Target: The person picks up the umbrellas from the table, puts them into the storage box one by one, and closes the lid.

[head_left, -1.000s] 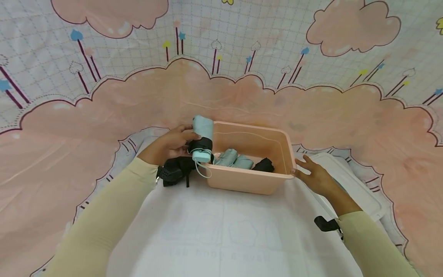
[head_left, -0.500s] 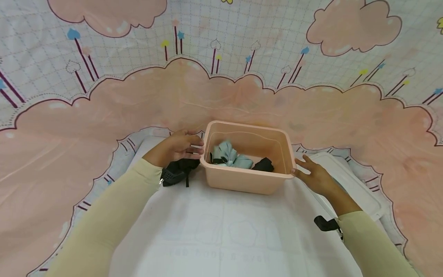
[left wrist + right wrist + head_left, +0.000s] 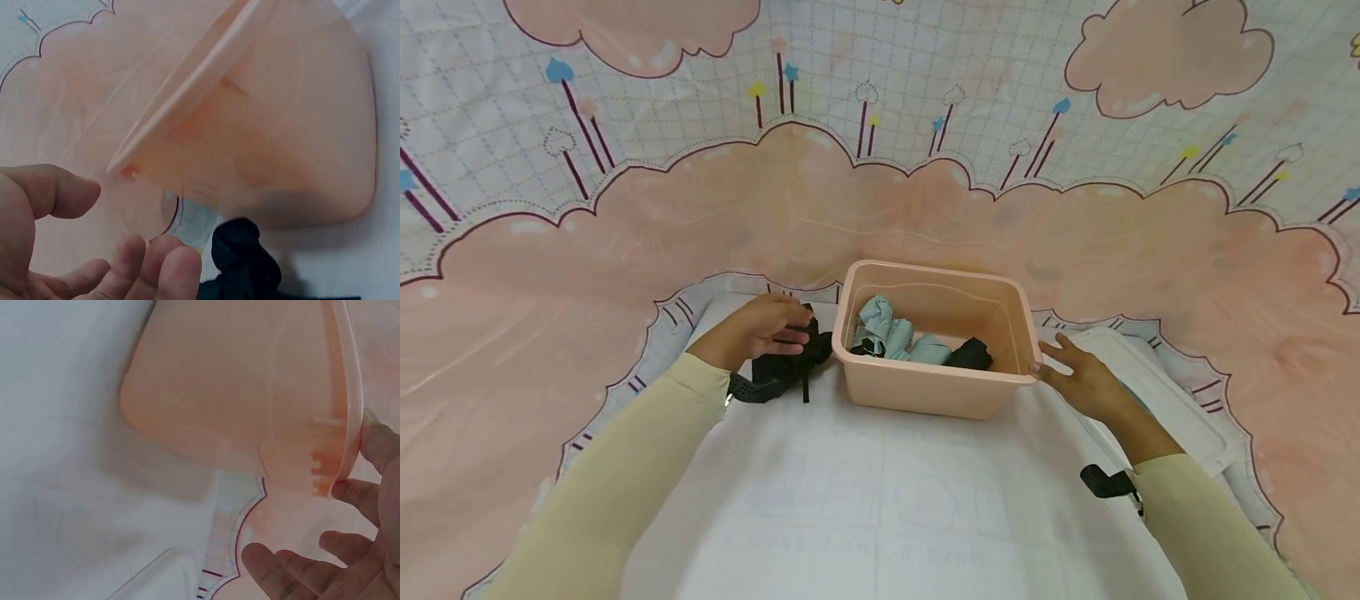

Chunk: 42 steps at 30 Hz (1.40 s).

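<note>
Head view: the left hand (image 3: pixel 765 327), its grip spread and relaxed, rests over black folded items (image 3: pixel 782 371) at nine o'clock of the pink bin (image 3: pixel 925 392). The right hand (image 3: pixel 1078 379), its grip also spread, touches the bin's three-o'clock rim. A loose grasp could drop items on the counter (image 3: pixel 880 500); a nudge could slide the bin.

White lid (image 3: pixel 1150 392) right of bin; cloud-print cloth (image 3: pixel 880 167) beneath.

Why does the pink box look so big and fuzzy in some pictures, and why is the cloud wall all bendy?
Both wrist views sit very close to the pink box, so its wall fills the frame, soft and blurry, like the left hand's fingertips. The head view is sharper, but its wide lens curves the cloud backdrop. The light is even, with faint shadows.
</note>
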Motion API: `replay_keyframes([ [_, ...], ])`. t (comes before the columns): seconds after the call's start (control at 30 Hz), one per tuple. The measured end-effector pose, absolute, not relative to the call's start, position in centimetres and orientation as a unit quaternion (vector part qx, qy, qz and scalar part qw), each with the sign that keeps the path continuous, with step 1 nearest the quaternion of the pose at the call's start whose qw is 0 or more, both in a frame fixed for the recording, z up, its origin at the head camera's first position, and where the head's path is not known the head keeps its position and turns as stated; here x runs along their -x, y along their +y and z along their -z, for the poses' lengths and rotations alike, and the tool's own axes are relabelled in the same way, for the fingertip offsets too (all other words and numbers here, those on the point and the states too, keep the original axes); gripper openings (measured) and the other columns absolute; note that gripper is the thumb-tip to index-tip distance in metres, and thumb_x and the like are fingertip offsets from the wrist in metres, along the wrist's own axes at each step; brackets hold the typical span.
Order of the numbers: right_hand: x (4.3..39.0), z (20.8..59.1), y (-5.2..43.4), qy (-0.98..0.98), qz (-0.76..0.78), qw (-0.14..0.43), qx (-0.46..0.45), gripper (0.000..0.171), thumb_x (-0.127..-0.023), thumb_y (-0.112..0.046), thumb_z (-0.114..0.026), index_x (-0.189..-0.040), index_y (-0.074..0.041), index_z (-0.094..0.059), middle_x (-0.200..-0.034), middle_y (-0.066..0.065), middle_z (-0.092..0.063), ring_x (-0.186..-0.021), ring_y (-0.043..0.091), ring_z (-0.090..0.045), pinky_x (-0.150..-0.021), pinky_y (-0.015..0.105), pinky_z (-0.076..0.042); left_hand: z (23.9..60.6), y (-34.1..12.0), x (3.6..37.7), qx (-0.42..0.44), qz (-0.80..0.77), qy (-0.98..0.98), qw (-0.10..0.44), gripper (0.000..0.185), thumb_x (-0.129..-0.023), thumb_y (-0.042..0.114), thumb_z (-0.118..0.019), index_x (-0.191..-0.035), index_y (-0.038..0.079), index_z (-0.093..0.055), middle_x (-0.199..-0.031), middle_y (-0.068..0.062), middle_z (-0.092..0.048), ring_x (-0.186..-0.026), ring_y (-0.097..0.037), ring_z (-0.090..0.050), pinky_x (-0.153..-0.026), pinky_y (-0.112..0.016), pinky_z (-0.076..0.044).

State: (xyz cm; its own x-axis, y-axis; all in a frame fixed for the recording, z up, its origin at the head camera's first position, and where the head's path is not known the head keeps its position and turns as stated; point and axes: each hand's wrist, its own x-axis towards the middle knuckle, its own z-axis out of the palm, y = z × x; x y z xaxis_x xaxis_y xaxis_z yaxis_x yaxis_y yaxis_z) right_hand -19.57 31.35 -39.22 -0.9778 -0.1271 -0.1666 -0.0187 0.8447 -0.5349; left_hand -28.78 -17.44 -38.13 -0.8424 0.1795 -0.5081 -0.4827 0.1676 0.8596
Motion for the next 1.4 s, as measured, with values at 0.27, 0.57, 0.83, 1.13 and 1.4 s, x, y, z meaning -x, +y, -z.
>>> replay_keyframes([
  [0.27,19.5,39.1,31.3,0.956,0.274,0.096,0.045,0.074,-0.104,-0.050,-0.056,-0.159,-0.006,-0.033,-0.167,0.022,-0.016,-0.145,0.059,-0.018,-0.103,0.079,-0.025,39.7,-20.0,28.3,0.134,-0.608,0.741,0.254,0.065,-0.104,0.016,-0.055,-0.159,0.001,-0.023,-0.159,-0.024,-0.031,-0.127,-0.040,-0.050,-0.105,-0.048,-0.047],
  [0.57,19.4,39.0,31.4,0.956,0.275,0.086,0.063,0.072,-0.104,-0.048,-0.055,-0.158,-0.003,-0.035,-0.164,0.025,-0.021,-0.144,0.058,-0.022,-0.105,0.078,-0.026,42.1,-21.9,27.9,0.168,-0.564,0.771,0.242,0.074,-0.103,0.022,-0.057,-0.160,-0.003,-0.017,-0.164,-0.025,-0.021,-0.140,-0.047,-0.037,-0.102,-0.050,-0.049],
  [0.83,19.3,38.9,31.2,0.956,0.276,0.095,0.045,0.074,-0.104,-0.050,-0.055,-0.158,-0.005,-0.034,-0.165,0.024,-0.018,-0.144,0.060,-0.020,-0.103,0.080,-0.026,44.1,-22.4,28.0,0.195,-0.539,0.785,0.236,0.078,-0.102,0.028,-0.058,-0.159,-0.007,-0.018,-0.161,-0.027,-0.026,-0.138,-0.046,-0.036,-0.106,-0.052,-0.045],
  [1.13,19.5,39.2,31.2,0.956,0.273,0.100,0.038,0.077,-0.103,-0.054,-0.054,-0.159,-0.007,-0.033,-0.167,0.022,-0.016,-0.144,0.060,-0.019,-0.102,0.080,-0.025,45.6,-22.7,27.7,0.238,-0.535,0.765,0.268,0.094,-0.098,0.035,-0.067,-0.162,0.000,-0.007,-0.159,-0.033,-0.024,-0.138,-0.050,-0.037,-0.106,-0.060,-0.043],
  [1.4,19.6,39.3,31.4,0.956,0.272,0.100,0.037,0.077,-0.103,-0.055,-0.054,-0.159,-0.008,-0.033,-0.167,0.021,-0.016,-0.144,0.059,-0.019,-0.103,0.080,-0.026,45.4,-22.4,27.3,0.211,-0.525,0.774,0.284,0.102,-0.096,0.033,-0.070,-0.164,0.009,0.003,-0.156,-0.037,-0.024,-0.132,-0.056,-0.044,-0.094,-0.065,-0.050],
])
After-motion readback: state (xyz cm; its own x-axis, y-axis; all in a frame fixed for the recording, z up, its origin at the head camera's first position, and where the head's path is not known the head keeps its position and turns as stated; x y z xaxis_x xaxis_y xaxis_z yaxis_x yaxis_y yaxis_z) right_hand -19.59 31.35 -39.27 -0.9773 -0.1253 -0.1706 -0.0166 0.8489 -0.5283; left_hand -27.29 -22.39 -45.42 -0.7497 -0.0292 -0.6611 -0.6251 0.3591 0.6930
